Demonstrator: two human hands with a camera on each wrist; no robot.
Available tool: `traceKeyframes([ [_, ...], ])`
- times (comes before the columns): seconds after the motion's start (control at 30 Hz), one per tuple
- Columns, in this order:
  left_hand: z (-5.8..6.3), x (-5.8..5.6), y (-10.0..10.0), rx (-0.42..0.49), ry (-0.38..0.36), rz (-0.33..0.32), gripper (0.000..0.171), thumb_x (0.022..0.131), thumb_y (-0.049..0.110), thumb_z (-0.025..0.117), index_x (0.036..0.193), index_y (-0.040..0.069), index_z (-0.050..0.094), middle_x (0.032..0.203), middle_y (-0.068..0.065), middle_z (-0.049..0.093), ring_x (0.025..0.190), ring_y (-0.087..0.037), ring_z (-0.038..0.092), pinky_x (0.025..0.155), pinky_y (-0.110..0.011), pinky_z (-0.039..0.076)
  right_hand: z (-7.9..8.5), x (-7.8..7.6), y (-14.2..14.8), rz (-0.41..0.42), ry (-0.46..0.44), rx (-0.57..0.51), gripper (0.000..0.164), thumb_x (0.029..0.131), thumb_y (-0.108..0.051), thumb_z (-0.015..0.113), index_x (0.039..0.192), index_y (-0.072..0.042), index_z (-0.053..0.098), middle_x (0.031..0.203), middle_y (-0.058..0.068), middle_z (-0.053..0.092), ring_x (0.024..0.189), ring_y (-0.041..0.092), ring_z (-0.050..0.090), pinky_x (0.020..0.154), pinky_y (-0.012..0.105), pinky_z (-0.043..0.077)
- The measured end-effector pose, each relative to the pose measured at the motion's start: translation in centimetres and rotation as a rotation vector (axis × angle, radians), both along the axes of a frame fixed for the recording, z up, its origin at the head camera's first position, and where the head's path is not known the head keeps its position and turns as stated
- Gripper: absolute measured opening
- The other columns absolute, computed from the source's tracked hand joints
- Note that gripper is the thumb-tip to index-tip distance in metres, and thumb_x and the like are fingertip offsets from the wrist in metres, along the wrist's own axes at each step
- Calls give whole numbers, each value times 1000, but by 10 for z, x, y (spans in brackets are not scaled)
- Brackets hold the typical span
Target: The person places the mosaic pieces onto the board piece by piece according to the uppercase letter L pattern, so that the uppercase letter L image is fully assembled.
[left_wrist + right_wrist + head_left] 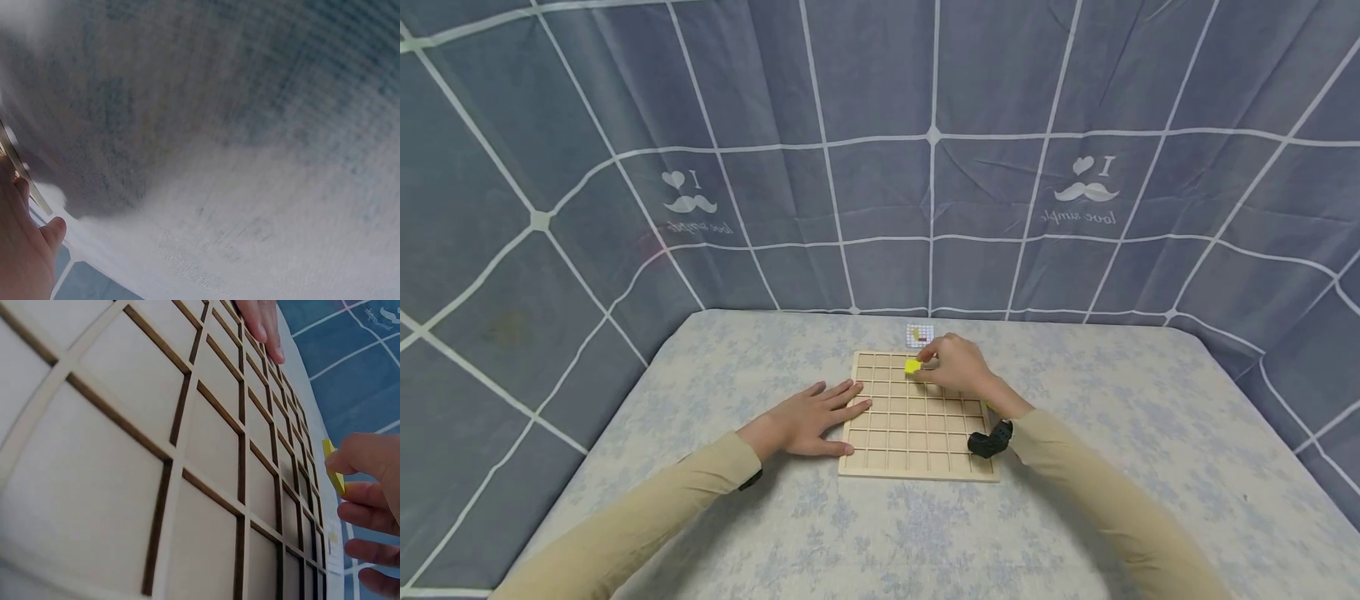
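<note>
A wooden grid board with square compartments lies on the table. Between thumb and fingers, my right hand pinches a yellow square tile over the board's far rows. The right wrist view shows the same yellow tile edge-on, held at the fingertips. My left hand lies flat with fingers spread, its fingertips on the board's left edge. In the left wrist view, only part of the left hand shows, beside the board's rim.
Behind the board lies a small printed grid card with yellow and dark red marks. A bit of yellow peeks out beside the board's right edge, mostly hidden by the right forearm. A grey-blue checked curtain surrounds the patterned tablecloth.
</note>
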State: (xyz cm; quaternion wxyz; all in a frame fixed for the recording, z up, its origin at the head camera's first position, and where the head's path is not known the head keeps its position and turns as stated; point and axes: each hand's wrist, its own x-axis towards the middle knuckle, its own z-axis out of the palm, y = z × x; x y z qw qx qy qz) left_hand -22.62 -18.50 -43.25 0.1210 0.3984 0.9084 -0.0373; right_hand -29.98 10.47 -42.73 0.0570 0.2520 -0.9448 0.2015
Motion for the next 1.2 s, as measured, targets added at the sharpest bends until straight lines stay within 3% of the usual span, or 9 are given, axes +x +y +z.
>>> traceKeyframes([
  [0.43,3,2,2,-17,-9,6,75,95,63,38,156,25,15,164,-6,7,151,-24,9,119,-53,17,-6,-4,-16,72,-14,21,24,80,-31,76,97,-14,78,91,0,75,79,12,68,66,30,55],
  [1.2,3,1,2,-60,-13,31,76,95,65,36,156,27,13,164,-3,5,151,-22,7,119,-52,17,-15,-7,-22,75,10,17,26,78,-32,77,96,-14,79,94,-1,76,82,14,67,66,29,55],
])
